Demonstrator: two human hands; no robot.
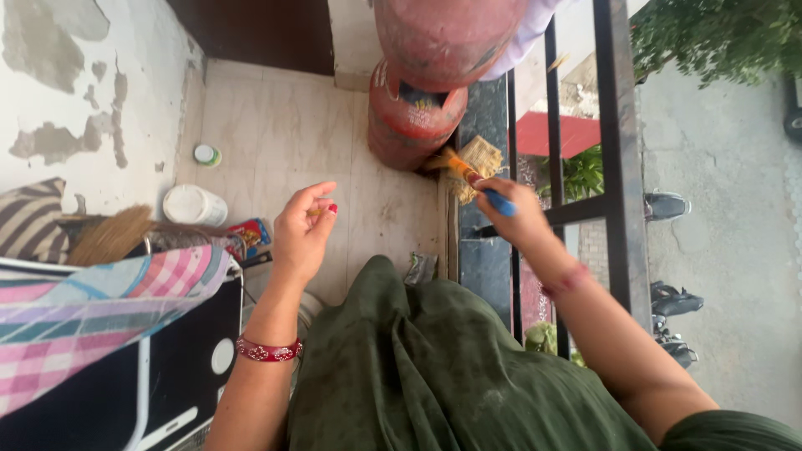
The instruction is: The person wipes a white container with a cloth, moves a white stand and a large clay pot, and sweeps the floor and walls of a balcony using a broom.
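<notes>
Far left: peeling wall [58, 92], grey patches where the paint has come off. Below it a checked cloth [92, 309] in pink, blue and white, draped over a dark frame. A straw bundle [113, 234] lies above the cloth. On the pale tiled floor [284, 125] stand a white tub [192, 205] and, farther back, a small green-and-white lid [206, 154].

Left hand [302, 234]: raised over the floor, palm turned inward, fingers loosely curled, thumb and forefinger nearly meeting. Nails red. Whether something small sits between the fingertips, cannot tell. A red bangle [267, 349] circles the wrist.

Centre: green garment [434, 367] fills the lower frame. Two red gas cylinders [413, 117] stand at the floor's far edge, one nearer the camera and overlapping the other.

Right hand [514, 213]: fingers closed around the brush [476, 171]. Brush handle blue where it leaves the fist, orange band past that, then a short fan of tan bristles, frayed and uneven. Bristles rest at the foot of the farther cylinder, touching its base, just beside the black railing [614, 125]. A red thread circles this wrist.

Right: street [727, 250] far below through the bars, with green foliage [718, 33] at top.
</notes>
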